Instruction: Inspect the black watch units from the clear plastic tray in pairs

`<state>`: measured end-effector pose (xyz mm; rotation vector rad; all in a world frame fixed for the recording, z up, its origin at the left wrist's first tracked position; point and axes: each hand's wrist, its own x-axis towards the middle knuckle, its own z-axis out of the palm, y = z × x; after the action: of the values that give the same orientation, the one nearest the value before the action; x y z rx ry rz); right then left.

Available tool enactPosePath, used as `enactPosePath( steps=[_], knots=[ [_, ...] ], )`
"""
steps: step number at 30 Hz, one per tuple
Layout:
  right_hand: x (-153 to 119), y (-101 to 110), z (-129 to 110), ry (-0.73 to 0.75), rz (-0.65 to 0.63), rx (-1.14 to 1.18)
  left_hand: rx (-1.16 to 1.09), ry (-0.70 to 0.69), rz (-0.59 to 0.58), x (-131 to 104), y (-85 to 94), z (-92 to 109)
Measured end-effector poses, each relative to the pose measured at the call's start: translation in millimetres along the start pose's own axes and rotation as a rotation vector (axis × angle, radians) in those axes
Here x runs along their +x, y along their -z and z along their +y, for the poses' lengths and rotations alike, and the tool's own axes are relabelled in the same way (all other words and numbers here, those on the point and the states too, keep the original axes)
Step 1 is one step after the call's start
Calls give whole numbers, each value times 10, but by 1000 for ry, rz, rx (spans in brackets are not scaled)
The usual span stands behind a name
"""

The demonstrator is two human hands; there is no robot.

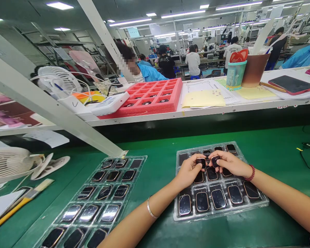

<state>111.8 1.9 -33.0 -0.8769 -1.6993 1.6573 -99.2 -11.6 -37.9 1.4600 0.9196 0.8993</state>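
My left hand [192, 169] pinches a dark smartwatch body [200, 162] with a gold-coloured edge between thumb and fingers. Close beside it, my right hand [228, 163] grips a second watch body [215, 161], also dark-faced. Both are held over the far half of a clear plastic tray [179, 217], whose pockets carry several more watch bodies, such as one [218, 198] in the near row. My fingers hide part of the tray's middle rows. Another clear tray [141, 162] lies to the left, filled with rows of similar watch bodies.
A slanting white post [93, 132] meets the green bench near the left tray. At far left are a white fan [11, 163] and a brush [23, 201]. The raised shelf [201, 112] holds a red foam tray [155, 109], papers, cups and a phone [293, 84]. People sit beyond.
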Motion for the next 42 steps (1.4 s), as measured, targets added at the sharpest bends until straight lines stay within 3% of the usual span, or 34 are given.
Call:
enactPosePath(
  steps=[4, 9, 35, 42],
  knots=[
    [-7, -10, 3, 39, 35, 10, -7, -32, 42, 10, 4, -12],
    [-35, -24, -5, 11, -33, -31, -44, -28, 106, 20, 18, 23],
    [-48, -55, -12, 63, 13, -96, 13, -11, 1, -9, 28, -18],
    [-35, -16, -12, 26, 6, -22, 52, -12, 3, -21, 18, 3]
  ],
)
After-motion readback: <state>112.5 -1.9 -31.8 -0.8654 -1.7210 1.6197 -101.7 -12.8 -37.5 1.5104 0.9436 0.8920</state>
